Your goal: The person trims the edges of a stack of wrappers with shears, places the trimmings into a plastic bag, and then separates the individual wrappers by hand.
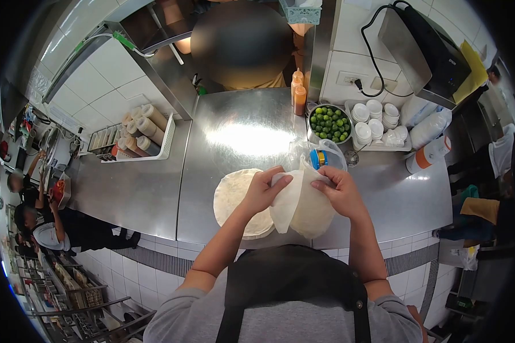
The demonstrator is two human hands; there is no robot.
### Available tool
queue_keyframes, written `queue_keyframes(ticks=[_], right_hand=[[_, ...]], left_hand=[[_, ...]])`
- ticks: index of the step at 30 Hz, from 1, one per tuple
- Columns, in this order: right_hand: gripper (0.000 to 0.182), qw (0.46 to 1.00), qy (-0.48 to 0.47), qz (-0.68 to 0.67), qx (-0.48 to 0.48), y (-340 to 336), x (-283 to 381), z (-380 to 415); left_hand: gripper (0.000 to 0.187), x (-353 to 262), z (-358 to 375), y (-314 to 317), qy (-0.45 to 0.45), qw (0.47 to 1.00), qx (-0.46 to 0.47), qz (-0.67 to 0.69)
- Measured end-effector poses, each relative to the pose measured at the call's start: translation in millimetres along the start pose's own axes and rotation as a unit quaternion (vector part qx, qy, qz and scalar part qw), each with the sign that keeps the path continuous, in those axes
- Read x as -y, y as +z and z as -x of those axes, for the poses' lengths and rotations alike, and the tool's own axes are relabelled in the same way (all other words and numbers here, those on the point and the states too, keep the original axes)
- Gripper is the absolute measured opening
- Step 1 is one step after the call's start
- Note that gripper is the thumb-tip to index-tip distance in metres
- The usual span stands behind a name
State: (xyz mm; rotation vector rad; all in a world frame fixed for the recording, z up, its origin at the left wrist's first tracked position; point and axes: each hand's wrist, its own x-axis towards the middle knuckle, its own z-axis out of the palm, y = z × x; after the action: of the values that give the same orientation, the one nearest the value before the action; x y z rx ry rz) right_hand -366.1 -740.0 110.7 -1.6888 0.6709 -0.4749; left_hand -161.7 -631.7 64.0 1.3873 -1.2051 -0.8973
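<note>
On the steel counter (212,148) lies a round, pale flatbread stack (234,197), partly covered by my left forearm. My left hand (268,190) pinches the edge of a thin white sheet (284,206) to the right of the stack. A second round, pale flatbread (313,214) hangs beside the sheet, its upper edge pinched in my right hand (339,190). The two pieces meet or overlap between my hands. Just behind them lies a clear plastic bag (336,150) with a blue and yellow roll (319,158) in it.
Sauce bottles (298,97) stand at the back, beside a bowl of green limes (329,123) and a tray of white cups (363,130). More bottles fill a white basket (167,140) at left. Behind the counter is a person (240,46); others work at the far left.
</note>
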Motion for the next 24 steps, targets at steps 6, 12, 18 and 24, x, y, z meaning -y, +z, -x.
queue_keyframes(ticks=[6,12,18,24], right_hand=[[0.016,0.994,-0.083,0.06,0.035,7.8,3.0,-3.1],[0.017,0.989,-0.108,0.088,0.053,1.1,-0.9,-1.5],[0.013,0.999,-0.018,0.033,-0.004,-11.7,-5.4,3.3],[0.009,0.996,-0.005,-0.021,-0.082,-11.2,-13.6,-0.7]], left_hand=[[0.038,-13.3,-12.3,9.2,0.166,0.98,-0.04,-0.101],[0.044,-15.6,-10.7,11.3,0.019,0.997,0.014,-0.07],[0.04,-15.2,-6.5,3.4,0.02,0.999,-0.031,-0.039],[0.045,-0.8,-6.2,-6.6,0.032,0.993,-0.113,-0.026]])
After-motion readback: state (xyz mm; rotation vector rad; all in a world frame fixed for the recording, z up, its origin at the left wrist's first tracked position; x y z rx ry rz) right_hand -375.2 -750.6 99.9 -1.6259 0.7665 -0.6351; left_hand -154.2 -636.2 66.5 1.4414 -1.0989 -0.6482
